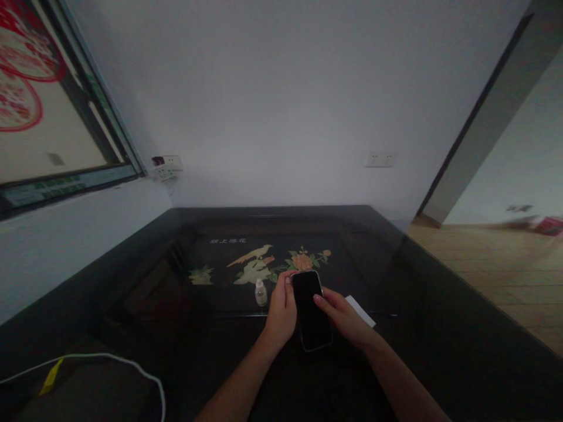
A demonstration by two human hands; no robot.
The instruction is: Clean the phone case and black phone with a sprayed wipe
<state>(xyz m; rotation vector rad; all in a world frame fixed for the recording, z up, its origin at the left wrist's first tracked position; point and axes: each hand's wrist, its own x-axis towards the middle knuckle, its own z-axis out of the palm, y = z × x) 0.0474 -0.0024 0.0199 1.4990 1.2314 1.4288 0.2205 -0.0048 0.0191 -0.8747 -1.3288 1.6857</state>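
A black smartphone (311,316) with a dark screen and a pale, clear-looking edge is held between both hands above the table. My left hand (282,308) grips its upper left side, fingers curled behind it. My right hand (347,316) holds the right edge, with the thumb lying over the screen. Just left of my left hand stands a small clear bottle (261,293) with a white cap, upright. Partly behind my right hand lies a white card or paper (360,312).
The glossy black table (211,375) bears a bird-and-flower picture (253,264). A white cable (127,358) with a yellow tag (51,377) curves across the lower left. Wall sockets (381,159) sit beyond the table, a window (57,105) is at left, and wooden floor (475,261) at right.
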